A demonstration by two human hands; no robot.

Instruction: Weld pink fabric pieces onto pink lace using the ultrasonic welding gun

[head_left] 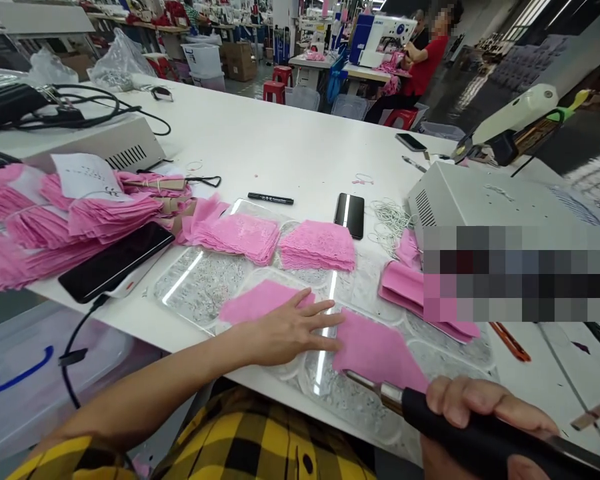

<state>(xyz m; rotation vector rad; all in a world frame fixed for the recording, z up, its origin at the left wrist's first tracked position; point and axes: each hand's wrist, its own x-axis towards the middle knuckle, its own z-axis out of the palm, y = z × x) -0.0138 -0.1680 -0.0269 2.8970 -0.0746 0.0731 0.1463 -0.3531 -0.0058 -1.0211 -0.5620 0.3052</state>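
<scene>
My left hand point(293, 330) lies flat with its fingers spread. Its palm and thumb rest over one pink fabric piece point(260, 300), and the fingertips reach the edge of a second pink fabric piece point(373, 343). Both pieces lie on clear plastic templates point(195, 280). In my right hand point(485, 413) is a black-handled tool point(430, 417), fingers wrapped round the handle. The tool's metal tip lies at the near edge of the second piece; whether it touches the fabric I cannot tell. Just beyond are a left stack of pink pieces point(245, 235) and a right lacy stack point(317, 247).
Bundled pink pieces point(95, 213) and a large phone point(117, 262) occupy the left. A marker point(270, 199), a smaller phone point(349, 215) and tangled elastic cord point(391, 223) lie beyond the stacks. At right are folded pink fabric point(410, 293), an orange cutter point(510, 341) and a vented box point(480, 193).
</scene>
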